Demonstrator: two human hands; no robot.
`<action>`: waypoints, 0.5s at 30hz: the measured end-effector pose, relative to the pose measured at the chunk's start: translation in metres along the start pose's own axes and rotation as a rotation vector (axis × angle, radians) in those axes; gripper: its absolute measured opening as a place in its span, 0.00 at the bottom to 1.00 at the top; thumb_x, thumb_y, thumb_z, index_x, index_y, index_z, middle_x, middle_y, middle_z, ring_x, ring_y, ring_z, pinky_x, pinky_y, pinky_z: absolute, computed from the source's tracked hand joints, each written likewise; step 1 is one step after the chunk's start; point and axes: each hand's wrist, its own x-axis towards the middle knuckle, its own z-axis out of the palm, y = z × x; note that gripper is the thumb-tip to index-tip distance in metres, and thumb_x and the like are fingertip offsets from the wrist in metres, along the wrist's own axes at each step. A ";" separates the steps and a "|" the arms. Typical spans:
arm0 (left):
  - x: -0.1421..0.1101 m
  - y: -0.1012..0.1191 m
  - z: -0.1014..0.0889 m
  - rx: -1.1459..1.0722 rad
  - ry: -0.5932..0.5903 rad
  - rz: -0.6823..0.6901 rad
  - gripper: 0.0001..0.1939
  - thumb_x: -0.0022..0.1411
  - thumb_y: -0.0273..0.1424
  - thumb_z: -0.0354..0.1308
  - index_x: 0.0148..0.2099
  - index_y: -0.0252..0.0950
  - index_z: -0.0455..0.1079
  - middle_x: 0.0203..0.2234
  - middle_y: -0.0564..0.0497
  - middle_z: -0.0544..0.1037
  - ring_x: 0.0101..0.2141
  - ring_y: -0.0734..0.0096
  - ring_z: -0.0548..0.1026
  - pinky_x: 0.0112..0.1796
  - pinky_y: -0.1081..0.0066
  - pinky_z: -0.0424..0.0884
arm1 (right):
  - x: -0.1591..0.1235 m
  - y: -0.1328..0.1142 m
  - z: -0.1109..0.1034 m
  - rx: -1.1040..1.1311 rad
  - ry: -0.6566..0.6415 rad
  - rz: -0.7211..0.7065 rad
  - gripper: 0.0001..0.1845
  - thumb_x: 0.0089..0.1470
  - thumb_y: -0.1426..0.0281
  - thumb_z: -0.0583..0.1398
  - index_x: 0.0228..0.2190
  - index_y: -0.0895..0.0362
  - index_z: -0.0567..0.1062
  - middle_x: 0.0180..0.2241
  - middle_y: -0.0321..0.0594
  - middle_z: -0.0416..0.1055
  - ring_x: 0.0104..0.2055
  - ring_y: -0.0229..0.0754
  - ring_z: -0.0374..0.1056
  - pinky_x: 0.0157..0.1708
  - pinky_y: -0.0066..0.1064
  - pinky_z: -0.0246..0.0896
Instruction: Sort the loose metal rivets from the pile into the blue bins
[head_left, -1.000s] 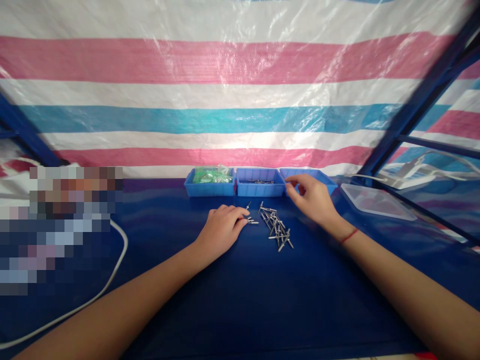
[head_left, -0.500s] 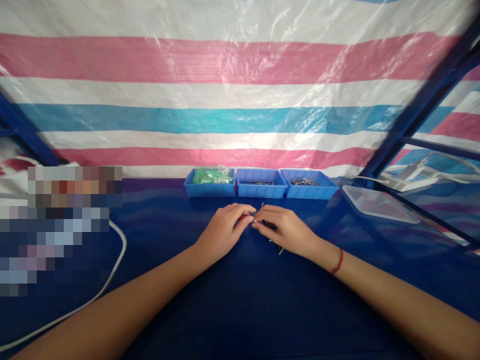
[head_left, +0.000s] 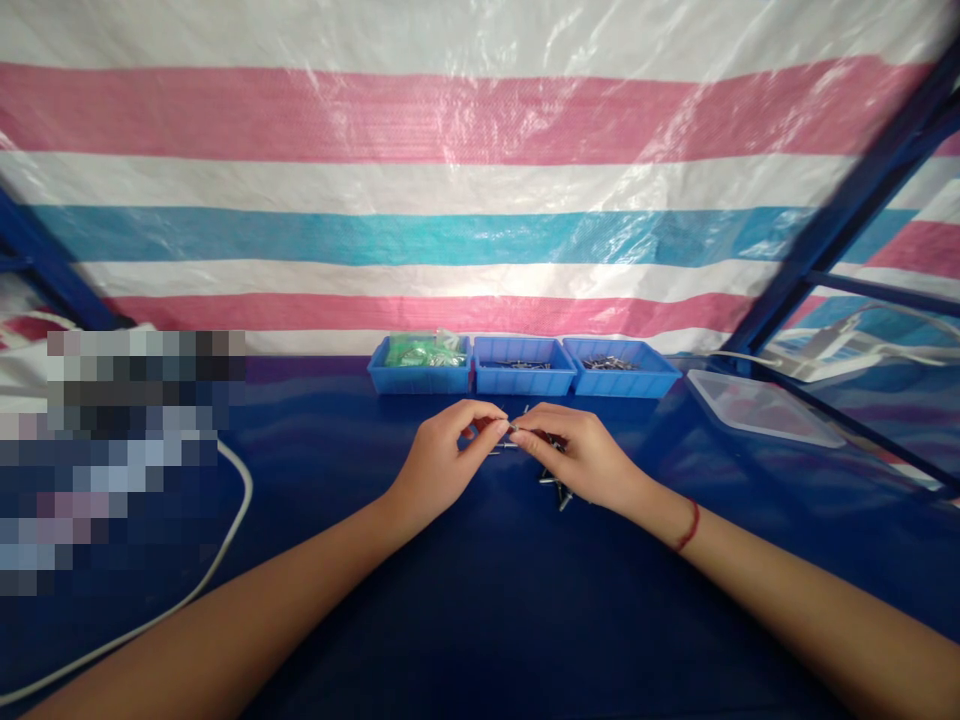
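Observation:
My left hand [head_left: 454,452] is closed in a pinch, thumb against forefinger. Between its fingertips and those of my right hand [head_left: 574,450] is a small thin metal piece [head_left: 513,428], too small to name exactly. My right hand is also pinched, gripping the other end of that piece. Under the hands, slim silvery metal pieces [head_left: 506,445] lie on the dark blue table [head_left: 480,610]. More short metal pieces [head_left: 559,488], some dark, lie below my right palm and are partly hidden by it.
Three blue bins stand along the back: one with green and clear plastic bags [head_left: 420,352], a middle bin [head_left: 523,382] and a right bin [head_left: 626,384] with small metal parts. A translucent lid [head_left: 765,408] lies at right. A white cable [head_left: 244,500] curves at left.
Both hands have risen slightly with the small metal piece, and my right hand has shifted a little right. More of the metal pieces on the table beneath now show.

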 end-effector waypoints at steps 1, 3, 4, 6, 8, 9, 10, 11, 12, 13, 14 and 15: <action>0.000 0.000 0.000 0.000 0.001 0.002 0.05 0.62 0.30 0.54 0.37 0.37 0.71 0.31 0.54 0.77 0.31 0.74 0.73 0.34 0.74 0.68 | 0.000 0.000 0.000 0.003 0.002 0.001 0.12 0.59 0.65 0.55 0.33 0.57 0.77 0.31 0.42 0.74 0.31 0.38 0.68 0.31 0.29 0.62; 0.000 0.000 0.000 0.002 0.008 0.003 0.05 0.62 0.30 0.54 0.37 0.37 0.71 0.31 0.54 0.77 0.31 0.74 0.73 0.34 0.74 0.68 | 0.000 -0.002 0.001 0.004 0.016 0.008 0.11 0.58 0.66 0.55 0.34 0.57 0.76 0.31 0.41 0.73 0.28 0.37 0.66 0.29 0.28 0.61; 0.000 0.001 0.000 0.005 0.012 0.004 0.05 0.62 0.30 0.54 0.36 0.37 0.71 0.30 0.54 0.77 0.30 0.74 0.73 0.34 0.74 0.68 | 0.000 -0.002 0.001 0.005 0.028 0.014 0.10 0.57 0.66 0.56 0.34 0.57 0.76 0.31 0.41 0.73 0.27 0.36 0.65 0.27 0.27 0.60; 0.000 0.001 0.000 0.011 0.019 0.005 0.05 0.62 0.30 0.54 0.36 0.37 0.71 0.30 0.54 0.77 0.30 0.74 0.73 0.34 0.74 0.68 | 0.000 -0.003 0.001 0.009 0.053 0.022 0.09 0.56 0.68 0.57 0.34 0.58 0.75 0.30 0.39 0.73 0.24 0.34 0.63 0.25 0.26 0.59; 0.000 0.001 0.000 0.013 0.023 0.006 0.05 0.62 0.30 0.54 0.36 0.37 0.71 0.30 0.54 0.77 0.30 0.74 0.73 0.34 0.75 0.68 | -0.001 -0.003 0.001 0.013 0.066 0.025 0.08 0.56 0.69 0.57 0.32 0.59 0.75 0.28 0.39 0.72 0.24 0.33 0.62 0.25 0.25 0.58; 0.000 0.001 0.000 0.011 0.026 0.006 0.05 0.62 0.30 0.54 0.36 0.37 0.71 0.30 0.54 0.77 0.30 0.74 0.73 0.34 0.75 0.68 | -0.001 -0.003 0.001 0.015 0.065 0.027 0.08 0.56 0.69 0.57 0.32 0.59 0.75 0.28 0.38 0.72 0.24 0.33 0.62 0.25 0.25 0.58; 0.000 0.001 0.000 0.008 0.028 0.008 0.05 0.61 0.30 0.54 0.36 0.37 0.71 0.30 0.54 0.77 0.30 0.74 0.73 0.34 0.75 0.68 | -0.001 -0.003 0.001 0.017 0.062 0.028 0.08 0.56 0.69 0.57 0.31 0.59 0.75 0.28 0.38 0.72 0.24 0.33 0.62 0.25 0.25 0.58; 0.000 0.001 0.000 0.007 0.028 0.010 0.05 0.61 0.30 0.55 0.36 0.37 0.71 0.30 0.54 0.77 0.30 0.75 0.73 0.34 0.75 0.68 | -0.001 -0.003 0.002 0.019 0.059 0.030 0.08 0.56 0.69 0.56 0.31 0.58 0.75 0.28 0.38 0.72 0.25 0.33 0.62 0.25 0.25 0.58; 0.000 0.001 0.000 0.005 0.030 0.014 0.04 0.61 0.30 0.55 0.36 0.36 0.71 0.30 0.54 0.77 0.30 0.75 0.73 0.34 0.75 0.68 | -0.001 -0.002 0.002 0.021 0.057 0.033 0.08 0.56 0.69 0.56 0.31 0.58 0.75 0.28 0.38 0.72 0.25 0.34 0.62 0.25 0.25 0.58; 0.000 0.001 0.000 0.003 0.032 0.017 0.04 0.61 0.29 0.55 0.36 0.36 0.71 0.30 0.54 0.77 0.30 0.75 0.72 0.34 0.75 0.67 | -0.001 -0.002 0.002 0.021 0.057 0.034 0.08 0.56 0.69 0.56 0.31 0.58 0.75 0.28 0.37 0.72 0.25 0.34 0.63 0.25 0.25 0.58; 0.000 0.001 0.000 0.003 0.035 0.019 0.04 0.61 0.29 0.55 0.36 0.36 0.71 0.30 0.54 0.77 0.30 0.75 0.72 0.34 0.75 0.67 | -0.001 -0.002 0.002 0.021 0.060 0.037 0.08 0.56 0.69 0.56 0.31 0.58 0.75 0.29 0.37 0.73 0.25 0.34 0.63 0.25 0.25 0.58; 0.000 0.001 0.000 0.003 0.038 0.021 0.04 0.61 0.29 0.55 0.36 0.36 0.71 0.30 0.54 0.77 0.30 0.75 0.72 0.34 0.75 0.67 | 0.000 -0.001 0.003 0.021 0.066 0.042 0.08 0.56 0.69 0.56 0.31 0.58 0.75 0.29 0.38 0.73 0.25 0.34 0.63 0.25 0.26 0.58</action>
